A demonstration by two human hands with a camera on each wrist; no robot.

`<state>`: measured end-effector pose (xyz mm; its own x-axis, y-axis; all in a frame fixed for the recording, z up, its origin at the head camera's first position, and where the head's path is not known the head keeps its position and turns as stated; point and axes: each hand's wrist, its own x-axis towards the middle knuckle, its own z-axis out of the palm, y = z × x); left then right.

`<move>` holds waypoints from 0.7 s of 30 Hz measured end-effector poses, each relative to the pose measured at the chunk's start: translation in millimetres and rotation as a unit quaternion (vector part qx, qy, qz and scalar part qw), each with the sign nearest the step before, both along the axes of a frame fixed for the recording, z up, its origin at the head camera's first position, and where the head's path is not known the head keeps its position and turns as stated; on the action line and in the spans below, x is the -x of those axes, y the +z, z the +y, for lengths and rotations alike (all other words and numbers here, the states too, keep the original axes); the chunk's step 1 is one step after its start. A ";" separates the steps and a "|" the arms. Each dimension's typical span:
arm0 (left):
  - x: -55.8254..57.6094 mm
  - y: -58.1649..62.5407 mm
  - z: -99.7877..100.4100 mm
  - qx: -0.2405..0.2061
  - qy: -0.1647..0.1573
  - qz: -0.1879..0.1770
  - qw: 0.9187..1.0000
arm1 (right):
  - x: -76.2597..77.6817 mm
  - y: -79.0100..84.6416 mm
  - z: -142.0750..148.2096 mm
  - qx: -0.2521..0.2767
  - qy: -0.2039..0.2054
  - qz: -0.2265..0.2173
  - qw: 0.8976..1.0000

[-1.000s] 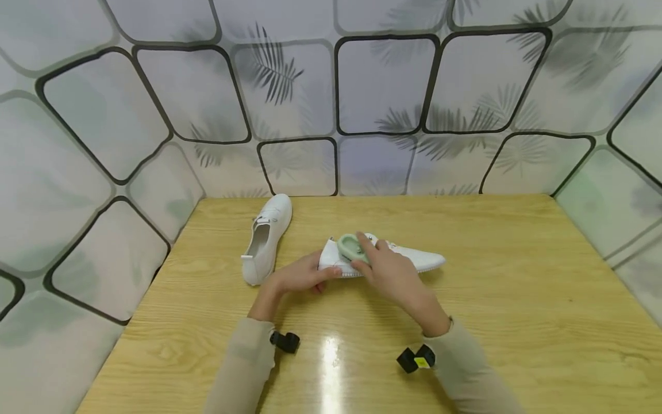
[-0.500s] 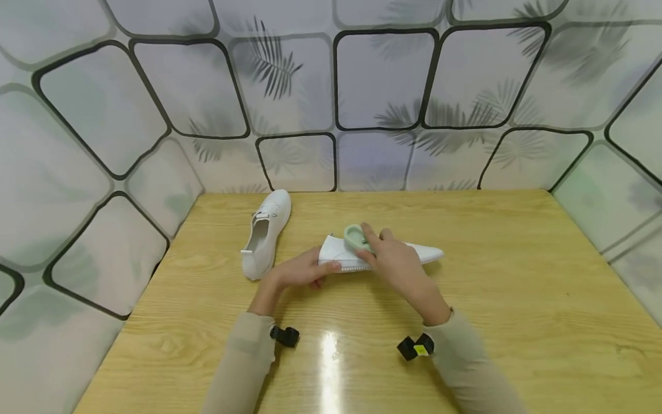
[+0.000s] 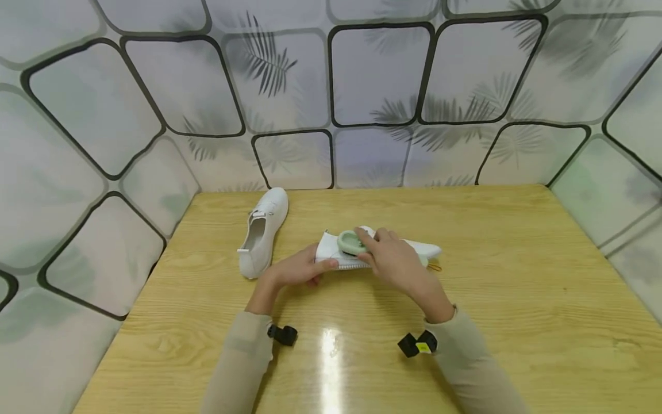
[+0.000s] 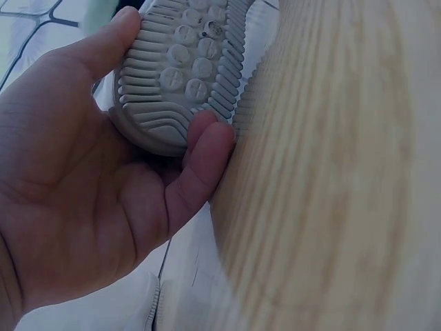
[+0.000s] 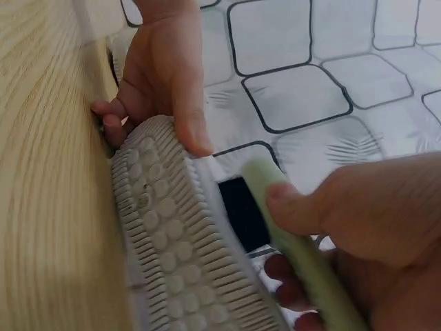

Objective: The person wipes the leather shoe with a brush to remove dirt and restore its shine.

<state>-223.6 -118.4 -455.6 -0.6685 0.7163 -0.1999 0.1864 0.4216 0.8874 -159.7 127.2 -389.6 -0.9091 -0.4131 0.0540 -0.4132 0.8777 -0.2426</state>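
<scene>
Brush [image 3: 351,244] partly behind right hand [image 3: 397,262]

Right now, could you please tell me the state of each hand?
Left hand: closed, gripping a white shoe at its heel end.
Right hand: closed, holding a pale green brush.

A shoe [image 3: 270,230] lay on the left of the counter [image 3: 517,299], toe toward the far wall [image 3: 383,75]. To its right and nearer, a second shoe [image 3: 327,251] ran crosswise, heel left, toe right, sole facing the near side. The left grip [image 3: 297,268] was at its heel, the right grip [image 3: 395,261] before its middle, and the brush [image 3: 350,242] between them.
</scene>
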 end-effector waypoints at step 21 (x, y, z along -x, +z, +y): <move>0.1 2.2 -3.0 -0.019 -0.037 0.000 0.999 | 2.4 10.3 37.9 0.076 0.065 -0.063 0.993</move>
<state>-223.7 -121.4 -453.4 -0.6131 0.7712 -0.1716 0.2151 0.3719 0.9030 -162.1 165.1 -379.4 -0.8526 -0.5224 0.0139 -0.4777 0.7684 -0.4259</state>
